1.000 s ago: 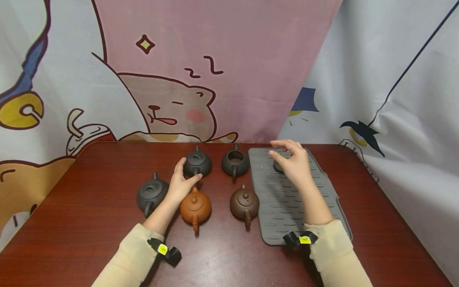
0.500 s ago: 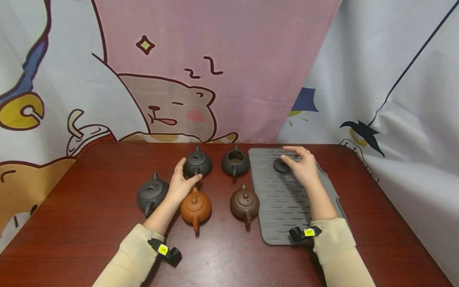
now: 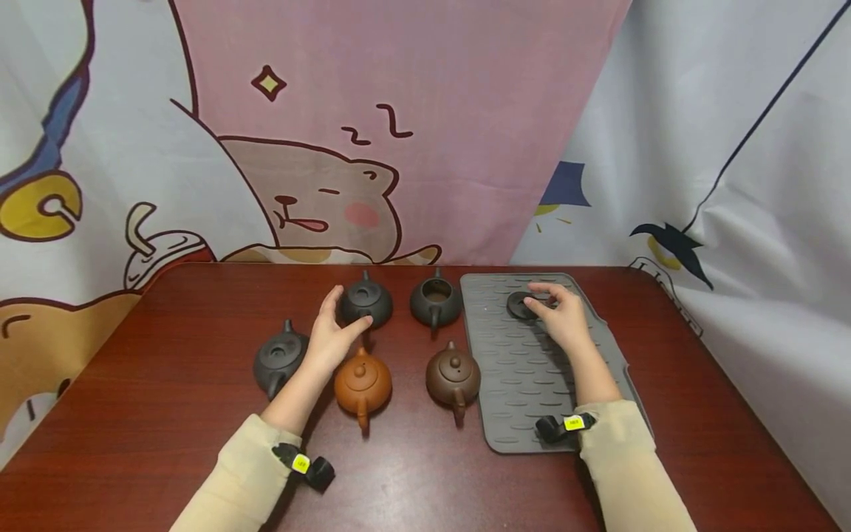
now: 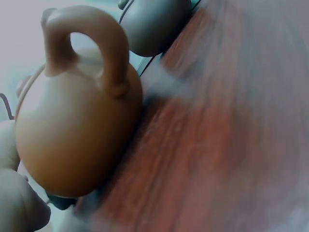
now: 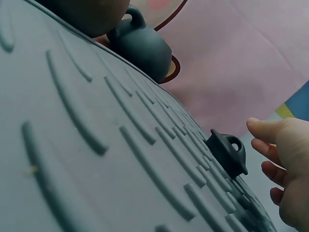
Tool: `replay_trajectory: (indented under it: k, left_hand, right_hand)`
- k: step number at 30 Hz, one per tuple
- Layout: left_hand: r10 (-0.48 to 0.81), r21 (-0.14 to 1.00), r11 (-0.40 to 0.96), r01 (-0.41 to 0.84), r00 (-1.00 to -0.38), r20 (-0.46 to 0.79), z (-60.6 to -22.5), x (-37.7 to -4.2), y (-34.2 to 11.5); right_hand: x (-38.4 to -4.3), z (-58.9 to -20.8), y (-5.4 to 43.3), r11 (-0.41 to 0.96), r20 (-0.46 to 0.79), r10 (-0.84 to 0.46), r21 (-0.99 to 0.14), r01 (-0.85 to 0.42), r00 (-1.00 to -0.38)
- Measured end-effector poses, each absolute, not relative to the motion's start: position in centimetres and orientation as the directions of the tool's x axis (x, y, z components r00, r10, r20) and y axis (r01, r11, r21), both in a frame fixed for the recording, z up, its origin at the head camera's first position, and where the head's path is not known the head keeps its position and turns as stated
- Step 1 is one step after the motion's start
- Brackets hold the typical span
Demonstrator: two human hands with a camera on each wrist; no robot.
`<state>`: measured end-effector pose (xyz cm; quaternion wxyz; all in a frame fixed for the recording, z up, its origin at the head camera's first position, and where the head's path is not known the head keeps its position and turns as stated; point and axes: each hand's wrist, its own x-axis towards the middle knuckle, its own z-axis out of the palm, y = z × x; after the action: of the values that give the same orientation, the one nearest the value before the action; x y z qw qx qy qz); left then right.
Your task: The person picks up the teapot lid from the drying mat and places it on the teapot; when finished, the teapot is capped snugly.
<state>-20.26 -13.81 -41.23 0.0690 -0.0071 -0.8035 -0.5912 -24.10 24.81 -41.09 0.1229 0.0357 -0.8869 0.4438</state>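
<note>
A dark teapot lid (image 3: 520, 306) with a loop knob lies on the grey ridged mat (image 3: 525, 399). My right hand (image 3: 561, 316) hovers just right of it, thumb and fingers apart; in the right wrist view a gap shows between the thumb and the lid (image 5: 228, 153). Left of the mat stands a dark teapot without a lid (image 3: 435, 304). My left hand (image 3: 332, 336) is spread beside a lidded black teapot (image 3: 367, 301), fingers at its left and thumb near its handle; whether they touch it I cannot tell.
An orange-brown teapot (image 3: 363, 384) stands just right of my left wrist. Another black teapot (image 3: 279, 360) is partly behind the left forearm. A dark brown teapot (image 3: 453, 377) sits close to the mat's left edge. A printed curtain (image 3: 465, 148) hangs behind the table.
My right hand has shifted right and lower, uncovering the lid, and its fingers now come near the lid's knob. The left hand has moved only slightly.
</note>
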Motion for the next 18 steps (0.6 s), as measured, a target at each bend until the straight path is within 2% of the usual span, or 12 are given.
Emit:
replay_trajectory:
  k: [5, 18]
  left_hand:
    - [-0.066, 0.931, 0.333, 0.148, -0.982, 0.179, -39.6, -19.7, -13.9]
    - [0.016, 0.952, 0.196, 0.237, -0.971, 0.239, -35.6, -17.1, -11.6]
  right_hand:
    - [-24.6, -41.9, 24.9, 0.608, 0.248, 0.058, -0.777, -0.162, -0.967]
    - [-25.2, -43.2, 24.9, 0.635, 0.263, 0.079, -0.757, -0.155, -0.962]
